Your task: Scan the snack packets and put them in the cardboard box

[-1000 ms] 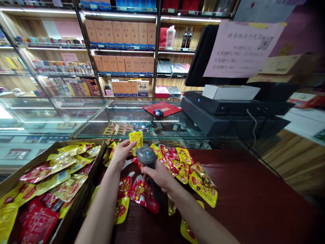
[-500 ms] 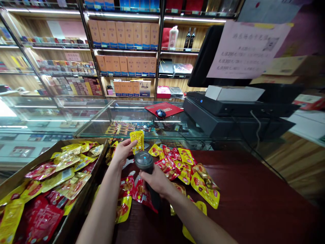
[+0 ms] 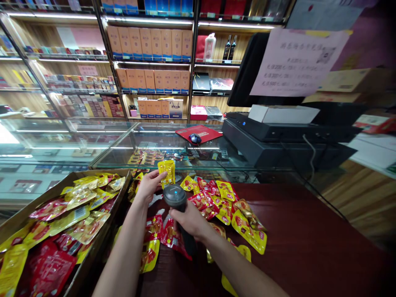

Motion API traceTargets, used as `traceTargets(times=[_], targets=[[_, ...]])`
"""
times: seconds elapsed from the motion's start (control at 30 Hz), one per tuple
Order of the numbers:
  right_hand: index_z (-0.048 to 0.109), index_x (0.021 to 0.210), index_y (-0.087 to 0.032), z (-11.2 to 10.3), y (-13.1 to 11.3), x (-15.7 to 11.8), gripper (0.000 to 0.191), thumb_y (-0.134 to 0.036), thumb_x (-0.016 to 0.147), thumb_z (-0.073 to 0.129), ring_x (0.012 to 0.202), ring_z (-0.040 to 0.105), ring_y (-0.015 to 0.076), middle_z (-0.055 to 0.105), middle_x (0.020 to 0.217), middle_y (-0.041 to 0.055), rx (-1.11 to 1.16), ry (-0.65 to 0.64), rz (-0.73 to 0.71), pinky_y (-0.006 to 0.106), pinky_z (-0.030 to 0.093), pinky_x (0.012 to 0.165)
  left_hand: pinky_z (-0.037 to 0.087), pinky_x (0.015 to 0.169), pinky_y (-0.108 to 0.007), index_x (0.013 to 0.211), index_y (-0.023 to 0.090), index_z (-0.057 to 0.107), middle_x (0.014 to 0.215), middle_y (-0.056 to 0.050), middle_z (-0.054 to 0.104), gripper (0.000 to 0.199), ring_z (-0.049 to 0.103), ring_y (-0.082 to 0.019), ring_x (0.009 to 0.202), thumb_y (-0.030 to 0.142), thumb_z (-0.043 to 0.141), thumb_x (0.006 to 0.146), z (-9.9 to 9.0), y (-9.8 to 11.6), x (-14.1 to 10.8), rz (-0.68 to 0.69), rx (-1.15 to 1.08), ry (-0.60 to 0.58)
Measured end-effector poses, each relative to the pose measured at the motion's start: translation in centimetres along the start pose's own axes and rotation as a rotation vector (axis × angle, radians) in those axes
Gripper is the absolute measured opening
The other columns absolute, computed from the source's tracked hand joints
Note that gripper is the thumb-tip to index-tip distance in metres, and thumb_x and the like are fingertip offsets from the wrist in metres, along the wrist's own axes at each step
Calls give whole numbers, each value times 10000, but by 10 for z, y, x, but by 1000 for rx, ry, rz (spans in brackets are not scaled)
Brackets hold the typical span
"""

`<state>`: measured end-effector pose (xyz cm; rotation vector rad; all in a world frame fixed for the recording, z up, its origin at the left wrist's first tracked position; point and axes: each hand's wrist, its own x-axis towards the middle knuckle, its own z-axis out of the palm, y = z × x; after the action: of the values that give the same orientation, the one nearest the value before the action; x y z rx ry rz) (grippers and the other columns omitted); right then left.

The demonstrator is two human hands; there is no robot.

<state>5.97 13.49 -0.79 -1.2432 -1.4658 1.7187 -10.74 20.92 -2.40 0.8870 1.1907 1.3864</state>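
My left hand (image 3: pixel 150 184) pinches a yellow snack packet (image 3: pixel 167 170) by its side and holds it upright above the counter. Wrapped round the handle of a black barcode scanner (image 3: pixel 175 196) is my right hand (image 3: pixel 190 218). The scanner's head is just below and in front of the packet, a small blue light showing on its top. Red and yellow snack packets (image 3: pixel 225 190) lie loosely piled to the right of the scanner. More packets (image 3: pixel 150 254) lie under and between my forearms, partly hidden by them.
A cardboard box (image 3: pixel 116 212) of similar packets stands at the left. Beyond the dark red counter (image 3: pixel 297 235) is a glass display case (image 3: pixel 148 136) with a mouse (image 3: pixel 195 138) on a red mat (image 3: pixel 213 133). At the right stand a monitor (image 3: pixel 247 70) and a black cash drawer (image 3: pixel 262 144).
Almost nothing differs. Both hands keep their hold on the packet and the scanner, and the view has shifted very slightly.
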Motion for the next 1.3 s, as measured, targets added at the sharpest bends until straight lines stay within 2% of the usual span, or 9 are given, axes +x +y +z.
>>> traceTargets(times=[0.23,0.4,0.53,0.67,0.83,0.97,1.07,1.2,1.3], targets=[[504,632,-197,0,-2,-2,78,-217,682,561,358,467,113,514,395,-43,-26,12,-11,219,381,396,498,599,-258,998,170,714,900,-67,729,552,668,-177,708,464,813,540,2,1,-3,4,37,11],[502,643,-203,0,-1,-1,75,-198,683,565,348,465,107,510,403,-54,17,1,-45,222,394,395,509,752,-311,965,153,733,926,-89,735,486,674,-217,833,443,799,581,4,3,-2,87,-5,-51],[504,647,-203,0,-2,-1,74,-209,692,563,356,478,113,511,413,-52,17,0,-41,229,398,398,505,784,-325,975,153,733,938,-91,735,484,670,-225,857,434,800,586,4,3,-2,98,-28,-70],[527,702,-202,-2,-1,0,55,-211,684,578,364,473,114,510,425,-59,39,11,-31,236,402,409,514,730,-300,984,147,726,958,-99,729,486,669,-214,828,426,798,593,4,2,-3,77,-35,-61],[546,755,-189,-8,1,5,101,-237,677,589,401,484,111,549,496,-48,120,50,-50,233,394,424,497,589,-240,1007,151,702,960,-92,721,514,653,-158,685,429,802,587,5,5,-6,-21,25,-10],[632,817,-152,-20,-1,11,203,-248,639,656,638,599,145,670,730,13,251,208,-205,254,473,600,489,561,-204,980,141,697,942,-87,715,475,643,-133,676,439,783,620,7,6,-7,-40,52,-47],[666,878,-155,-35,-5,15,283,-237,610,700,831,635,176,699,856,28,451,269,-195,261,488,754,503,552,-208,995,142,692,927,-84,710,471,644,-132,667,428,783,632,11,4,-9,-82,81,-113],[653,844,-161,-58,-12,18,200,-177,647,625,975,650,204,706,917,62,727,117,-68,282,504,844,547,585,-266,1036,139,665,974,-106,701,452,668,-172,714,386,770,672,18,3,-13,-146,76,-247],[626,798,-144,-73,-16,18,123,-147,699,553,999,655,213,705,906,95,839,20,45,331,522,866,566,622,-304,1089,125,630,1006,-138,693,447,685,-199,747,379,727,733,23,7,-15,-199,39,-318]])
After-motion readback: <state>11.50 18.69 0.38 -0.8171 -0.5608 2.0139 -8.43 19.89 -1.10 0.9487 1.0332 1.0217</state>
